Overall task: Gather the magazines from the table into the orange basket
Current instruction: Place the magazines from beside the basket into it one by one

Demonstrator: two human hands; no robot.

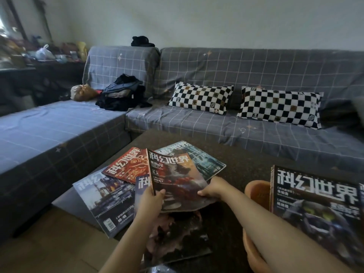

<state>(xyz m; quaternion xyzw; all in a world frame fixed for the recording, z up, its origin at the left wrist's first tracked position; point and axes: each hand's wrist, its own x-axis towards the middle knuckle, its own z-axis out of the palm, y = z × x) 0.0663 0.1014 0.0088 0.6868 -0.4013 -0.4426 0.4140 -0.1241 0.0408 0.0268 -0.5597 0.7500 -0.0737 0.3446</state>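
Note:
I hold a dark magazine [175, 180] with a red and grey cover raised above the table; my left hand [150, 201] grips its near left edge and my right hand [212, 189] grips its near right edge. Under and around it lie several more magazines: a red one [126, 166], a teal one [208, 162], a grey-blue one [102, 200] and a dark one [177, 237] near me. The orange basket [254, 192] stands at the right, with magazines [315, 205] standing in it.
The dark table [246, 166] fills the middle. A grey checked corner sofa [197, 123] runs behind and to the left, with two checkerboard pillows [201, 97] and a pile of dark clothes [122, 93]. A cluttered sideboard [29, 56] stands far left.

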